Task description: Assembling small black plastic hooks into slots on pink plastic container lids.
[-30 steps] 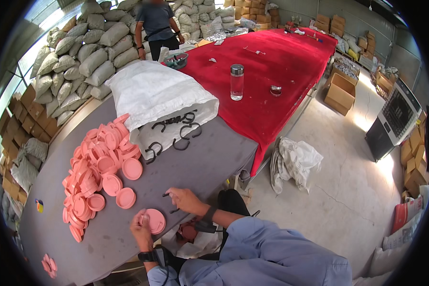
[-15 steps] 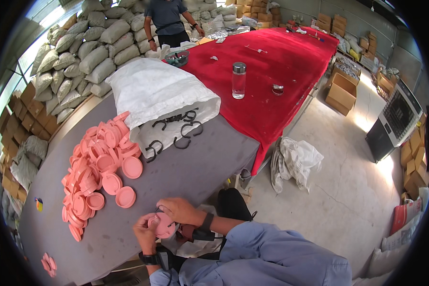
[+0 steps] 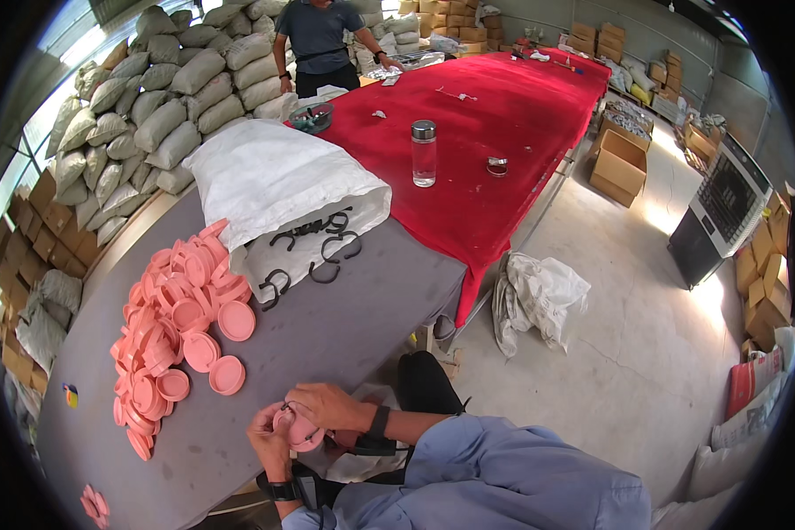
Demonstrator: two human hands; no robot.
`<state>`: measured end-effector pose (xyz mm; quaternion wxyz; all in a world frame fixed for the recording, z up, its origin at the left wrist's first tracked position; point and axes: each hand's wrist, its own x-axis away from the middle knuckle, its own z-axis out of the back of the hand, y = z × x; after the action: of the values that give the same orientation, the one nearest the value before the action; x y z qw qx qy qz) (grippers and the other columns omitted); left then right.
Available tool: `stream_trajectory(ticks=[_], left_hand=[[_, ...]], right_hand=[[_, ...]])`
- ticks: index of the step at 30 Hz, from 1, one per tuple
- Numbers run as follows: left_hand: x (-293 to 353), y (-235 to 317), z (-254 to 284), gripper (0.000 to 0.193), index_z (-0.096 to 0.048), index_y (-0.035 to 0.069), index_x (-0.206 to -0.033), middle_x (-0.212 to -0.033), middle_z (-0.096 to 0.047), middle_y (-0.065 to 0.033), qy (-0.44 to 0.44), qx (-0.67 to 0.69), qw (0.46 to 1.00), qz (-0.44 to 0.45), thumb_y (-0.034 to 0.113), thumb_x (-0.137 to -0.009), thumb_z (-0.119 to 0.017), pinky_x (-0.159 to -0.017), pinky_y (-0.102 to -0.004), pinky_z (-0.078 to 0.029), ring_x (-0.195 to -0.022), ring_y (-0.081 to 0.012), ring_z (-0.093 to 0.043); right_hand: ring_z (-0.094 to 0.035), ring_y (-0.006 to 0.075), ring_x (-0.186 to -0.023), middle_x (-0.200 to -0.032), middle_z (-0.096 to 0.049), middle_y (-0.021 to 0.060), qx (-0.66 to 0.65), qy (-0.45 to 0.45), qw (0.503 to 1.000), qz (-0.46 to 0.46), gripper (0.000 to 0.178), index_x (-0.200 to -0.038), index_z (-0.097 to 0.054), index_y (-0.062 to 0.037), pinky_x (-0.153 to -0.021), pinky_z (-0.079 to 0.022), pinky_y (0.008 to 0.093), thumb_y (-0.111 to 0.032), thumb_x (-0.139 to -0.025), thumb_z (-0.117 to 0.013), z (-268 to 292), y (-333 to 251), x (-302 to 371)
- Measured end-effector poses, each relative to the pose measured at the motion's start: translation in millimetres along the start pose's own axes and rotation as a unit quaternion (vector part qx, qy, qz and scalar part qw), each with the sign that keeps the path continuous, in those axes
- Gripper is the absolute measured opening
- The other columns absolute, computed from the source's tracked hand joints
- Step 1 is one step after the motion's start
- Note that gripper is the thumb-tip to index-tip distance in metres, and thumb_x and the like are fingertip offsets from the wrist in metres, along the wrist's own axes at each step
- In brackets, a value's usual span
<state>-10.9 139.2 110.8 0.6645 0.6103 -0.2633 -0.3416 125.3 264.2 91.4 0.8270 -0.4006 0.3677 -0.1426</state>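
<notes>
Close to the table's near edge, my left hand (image 3: 269, 436) grips a round pink plastic lid (image 3: 306, 435) by its left side. My right hand (image 3: 329, 406) is closed at the lid's upper edge, its fingertips pinching a thin black curved piece (image 3: 288, 407), mostly hidden by the fingers. A small dark bit also shows on the lid's face. Beyond my hands, a heap of similar pink lids (image 3: 185, 311) covers part of the grey table (image 3: 318, 340). Several black C-shaped pieces (image 3: 325, 271) lie in and before the mouth of a white woven sack (image 3: 283, 172).
A red cloth (image 3: 468, 212) spreads over the far table, bearing a clear bottle (image 3: 423, 155) and a bowl (image 3: 312, 118). A person (image 3: 320, 44) stands behind it. On the floor are a crumpled white sack (image 3: 539, 300), an open carton (image 3: 618, 168) and an air cooler (image 3: 720, 212).
The whole view has shifted slightly, so the table things appear a little to the left. My hands stay on the pink lid, and the right fingers have shifted a little at its edge.
</notes>
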Motion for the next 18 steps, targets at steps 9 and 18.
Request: stream_trajectory(ticks=[9, 18], left_hand=[[3, 1, 1, 0.021, -0.077, -0.006, -0.107, -0.095, -0.074, -0.0070, -0.009, -0.012, 1.000, 0.001, -0.006, -0.087, -0.071, -0.078, -0.0264, -0.054, -0.084, -0.0125, -0.066], [7, 11, -4, 0.017, -0.077, -0.007, -0.104, -0.091, -0.075, -0.0058, -0.006, -0.036, 0.999, -0.008, -0.004, -0.088, -0.071, -0.078, -0.0271, -0.053, -0.083, -0.0121, -0.065]], right_hand=[[-0.064, 0.0431, -0.090, -0.091, -0.064, 0.0188, -0.013, -0.009, 1.000, 0.010, 0.015, -0.104, -0.066, -0.0017, -0.080, -0.052, 0.0507, -0.013, -0.095, -0.062, 5, 10, 5], [-0.065, 0.0446, -0.089, -0.092, -0.065, 0.0215, 0.004, 0.041, 0.998, -0.041, 0.021, -0.109, -0.069, 0.0005, -0.080, -0.052, 0.0515, -0.010, -0.092, -0.062, -13, -1, 22]])
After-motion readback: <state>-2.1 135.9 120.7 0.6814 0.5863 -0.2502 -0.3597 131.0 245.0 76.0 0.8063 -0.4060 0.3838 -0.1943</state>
